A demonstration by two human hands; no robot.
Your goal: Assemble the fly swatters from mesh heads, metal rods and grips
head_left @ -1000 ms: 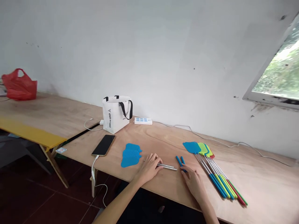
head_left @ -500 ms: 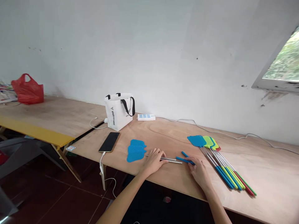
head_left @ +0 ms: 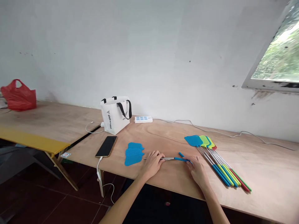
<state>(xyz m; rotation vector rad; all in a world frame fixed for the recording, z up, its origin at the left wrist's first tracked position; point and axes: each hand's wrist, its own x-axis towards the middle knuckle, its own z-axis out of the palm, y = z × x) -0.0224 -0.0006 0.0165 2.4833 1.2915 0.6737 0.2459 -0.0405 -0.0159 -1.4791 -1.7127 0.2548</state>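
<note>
My left hand (head_left: 153, 163) is closed over thin metal rods (head_left: 168, 158) lying low over the table; its palm hides their middle part. My right hand (head_left: 198, 170) pinches a blue tube-shaped handle (head_left: 179, 159), whose left end meets a rod's right end; I cannot tell how far the rod goes in. A second blue handle (head_left: 181, 154) lies just behind, partly hidden by the right fingers. Left of my left hand, blue fly swatter heads (head_left: 133, 156) overlap on the wood. Several fly swatters (head_left: 216, 158) with blue, green and red handles lie fanned out at the right.
A black-screened phone (head_left: 106, 146) is plugged into a white cable at the left of the table (head_left: 161, 137). Behind stand a white bag (head_left: 114, 116) and a power strip (head_left: 143, 119), its cord along the wall. A red bag (head_left: 20, 96) sits on the far-left table.
The handle in my right hand has come to the rod end, where a gap was before. The rods now look closer together. The view has shifted slightly to the right.
</note>
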